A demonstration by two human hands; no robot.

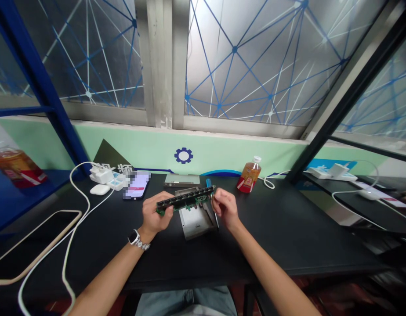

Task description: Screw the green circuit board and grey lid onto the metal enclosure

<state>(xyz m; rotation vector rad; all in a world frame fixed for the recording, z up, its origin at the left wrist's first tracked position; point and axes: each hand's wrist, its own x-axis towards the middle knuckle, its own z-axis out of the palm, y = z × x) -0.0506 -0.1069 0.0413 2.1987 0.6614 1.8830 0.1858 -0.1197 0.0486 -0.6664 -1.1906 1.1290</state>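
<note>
My left hand (157, 213) grips the left end of a green circuit board (186, 199) with a row of black port sockets along its edge. The board is held up above the table, its right end slightly higher. By that right end, my right hand (225, 206) has its fingers curled in a pinch; whatever is between the fingertips is too small to make out. Beneath the board lies an opened grey metal casing (197, 224), partly covered. A screwdriver with a blue handle (208, 182) lies along the casing's right side, its middle hidden behind the board.
Behind the casing rests another metal casing piece (182, 180). A drink bottle (249, 176) stands at the back right. Left are a phone (137, 185), white chargers (102, 174), a white earbud case (99, 189), a tablet-like device (31, 245) and a loose white cable (68, 259).
</note>
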